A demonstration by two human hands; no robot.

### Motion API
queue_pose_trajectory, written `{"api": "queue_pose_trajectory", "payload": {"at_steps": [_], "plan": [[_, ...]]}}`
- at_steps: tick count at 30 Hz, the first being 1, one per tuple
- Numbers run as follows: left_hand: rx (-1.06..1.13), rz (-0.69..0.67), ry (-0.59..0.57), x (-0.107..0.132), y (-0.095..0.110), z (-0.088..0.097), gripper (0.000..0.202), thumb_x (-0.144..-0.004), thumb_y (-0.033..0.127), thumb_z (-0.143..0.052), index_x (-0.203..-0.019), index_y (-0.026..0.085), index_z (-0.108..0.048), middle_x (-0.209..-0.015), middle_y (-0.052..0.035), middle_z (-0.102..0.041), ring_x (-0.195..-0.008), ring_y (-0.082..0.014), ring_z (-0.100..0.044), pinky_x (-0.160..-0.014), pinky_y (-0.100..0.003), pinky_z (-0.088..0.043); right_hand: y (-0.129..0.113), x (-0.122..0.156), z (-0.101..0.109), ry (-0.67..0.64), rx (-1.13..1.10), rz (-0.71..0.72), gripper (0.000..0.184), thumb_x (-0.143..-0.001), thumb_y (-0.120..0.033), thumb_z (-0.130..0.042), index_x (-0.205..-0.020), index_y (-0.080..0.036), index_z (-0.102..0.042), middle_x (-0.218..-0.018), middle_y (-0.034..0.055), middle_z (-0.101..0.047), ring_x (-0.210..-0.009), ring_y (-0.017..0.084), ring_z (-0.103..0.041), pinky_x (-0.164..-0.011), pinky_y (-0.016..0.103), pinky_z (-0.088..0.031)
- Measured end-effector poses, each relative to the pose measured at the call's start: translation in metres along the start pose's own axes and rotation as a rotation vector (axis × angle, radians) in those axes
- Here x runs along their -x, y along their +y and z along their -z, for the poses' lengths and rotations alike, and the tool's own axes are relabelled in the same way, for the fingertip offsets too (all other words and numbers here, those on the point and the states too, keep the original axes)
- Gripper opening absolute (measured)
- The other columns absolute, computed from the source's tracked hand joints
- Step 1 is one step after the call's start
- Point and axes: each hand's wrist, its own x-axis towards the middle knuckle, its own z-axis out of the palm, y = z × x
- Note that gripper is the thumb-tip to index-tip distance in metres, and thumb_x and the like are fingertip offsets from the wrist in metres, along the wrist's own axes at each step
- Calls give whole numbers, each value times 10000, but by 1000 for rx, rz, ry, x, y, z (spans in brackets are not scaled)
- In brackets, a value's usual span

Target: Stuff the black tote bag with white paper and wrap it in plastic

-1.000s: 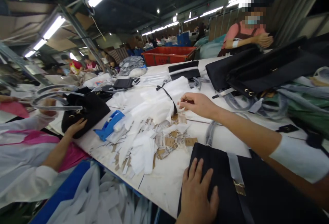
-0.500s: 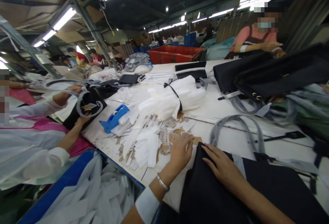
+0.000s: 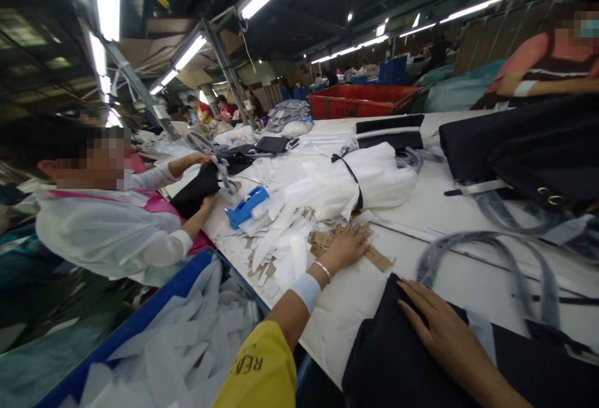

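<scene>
My left hand (image 3: 347,246) is stretched out over the pile, its fingers spread on brown card strips (image 3: 378,259) and white paper pieces. Under my right hand (image 3: 433,317) lies a black bag (image 3: 384,345); the fingers rest flat on its upper edge without gripping it. The bag's handles (image 3: 491,242), wrapped in clear plastic, arch over the table beyond that hand. Left of the card strips are loose white strips and tags (image 3: 281,252). Behind my left hand sits a bundle of white sheets (image 3: 374,177) tied with a black band.
A blue tape dispenser (image 3: 247,207) stands left of the pile. At the left, a co-worker (image 3: 126,233) handles a black bag (image 3: 199,189). Below the table edge is a blue bin (image 3: 154,308) of white strips. More black bags (image 3: 538,146) lie at right, near another person (image 3: 528,65).
My left hand has moved forward, away from the bag's edge, onto the card strips. My right hand stays on the bag. The view has swung left.
</scene>
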Motion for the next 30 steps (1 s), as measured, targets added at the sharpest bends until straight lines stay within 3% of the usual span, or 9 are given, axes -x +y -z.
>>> {"api": "queue_pose_trajectory", "payload": {"at_steps": [5,9,13,17,20,23,26,28,30], "plan": [[60,76,107,24,24,37,314,-1035,287,-501,-1321,195,-592,-1346,-48,-609,-1253,-162,-546,-1098,-283,-432,9,1,-7,21,-45,15,580,-1015,-572,-346,-1336,-168,-608,-1324,119,-621,-1220,317,-584,-1058,544,-500],[-80,281,215,86,28,58,408,-1008,325,-538,-1409,250,-520,-1506,-66,-451,-1443,-288,-314,-1195,-540,-273,6,-1,-6,4,-76,-7,576,-1014,-563,-367,-1342,-154,-603,-1342,130,-606,-1239,317,-564,-1082,553,-471],[-289,393,81,140,0,45,600,-973,376,-586,-1521,246,-380,-1602,-130,-253,-1485,-365,-170,-1169,-645,-208,-19,-2,13,-37,-93,-101,469,-1021,-449,-413,-1320,-155,-624,-1336,147,-608,-1240,318,-557,-1088,554,-450],[-328,435,-40,138,-45,22,528,-1028,397,-458,-1514,198,-401,-1576,-175,-299,-1467,-384,-221,-1136,-652,-257,-37,-11,27,-98,-141,-158,410,-993,-331,-508,-1334,-129,-611,-1372,165,-579,-1298,312,-507,-1146,523,-376],[-270,463,-85,121,-52,28,505,-1005,404,-496,-1474,217,-469,-1568,-175,-313,-1449,-417,-251,-1090,-660,-330,-37,-15,32,-89,-162,-201,391,-972,-346,-569,-1315,-166,-629,-1373,137,-587,-1301,286,-509,-1158,476,-363],[-176,419,85,112,-18,54,397,-980,360,-507,-1299,168,-643,-1550,-180,-342,-1428,-419,-302,-1089,-600,-390,-32,-19,33,-96,-246,-206,353,-964,-291,-567,-1283,-164,-648,-1337,135,-616,-1270,263,-544,-1130,447,-400],[77,173,247,105,54,71,363,-1014,336,-425,-1247,184,-658,-1450,-121,-506,-1347,-284,-473,-1111,-437,-441,-25,-26,36,-92,-333,-226,336,-948,-176,-510,-1244,-168,-667,-1291,119,-650,-1225,235,-586,-1093,428,-441],[274,-49,69,102,105,69,349,-1029,353,-434,-1314,249,-606,-1374,-47,-591,-1298,-215,-531,-1105,-366,-459,-23,-29,44,-82,-364,-244,348,-936,-136,-488,-1226,-176,-676,-1268,103,-666,-1203,221,-604,-1074,413,-458],[287,-194,-85,105,143,56,438,-1025,353,-453,-1455,269,-467,-1467,-33,-503,-1363,-224,-461,-1126,-408,-442,-23,-24,61,-68,-364,-251,343,-931,-116,-487,-1193,-190,-695,-1247,80,-680,-1181,202,-618,-1058,378,-470]]}}
